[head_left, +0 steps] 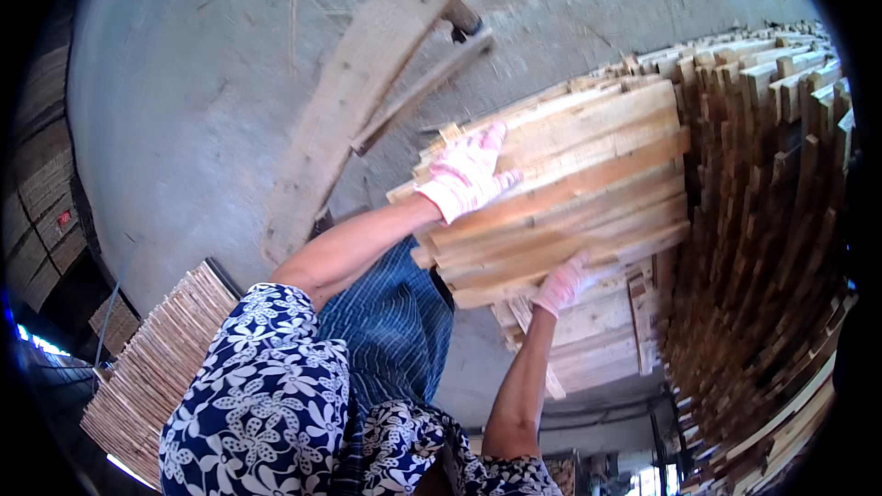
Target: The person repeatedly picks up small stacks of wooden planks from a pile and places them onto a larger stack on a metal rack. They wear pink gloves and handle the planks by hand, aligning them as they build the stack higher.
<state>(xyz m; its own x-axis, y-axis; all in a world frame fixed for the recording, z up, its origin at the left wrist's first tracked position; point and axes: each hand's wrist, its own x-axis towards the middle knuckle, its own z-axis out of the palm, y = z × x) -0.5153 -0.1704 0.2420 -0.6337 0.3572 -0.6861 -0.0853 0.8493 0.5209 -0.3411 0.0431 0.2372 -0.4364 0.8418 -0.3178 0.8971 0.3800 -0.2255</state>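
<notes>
A layer of pale wooden slats [588, 161] lies side by side in front of me, with uneven ends at the left. On top of them, near those ends, rests my left hand [467, 173] in a pink-and-white glove, its fingers spread apart. My right hand [562, 285], gloved alike, touches the near edge of the slats. Its fingers are blurred and partly hidden, so their grip is unclear. Below that hand, more pale boards [597, 335] show.
A tall stack of wooden strips [753, 211] stands close at the right. On the grey floor [202, 101] lie a wide plank [354, 83] and a narrow strip [423, 92]. Another stack of thin boards [161, 367] is at lower left, and bundled wood [46, 174] lines the far left.
</notes>
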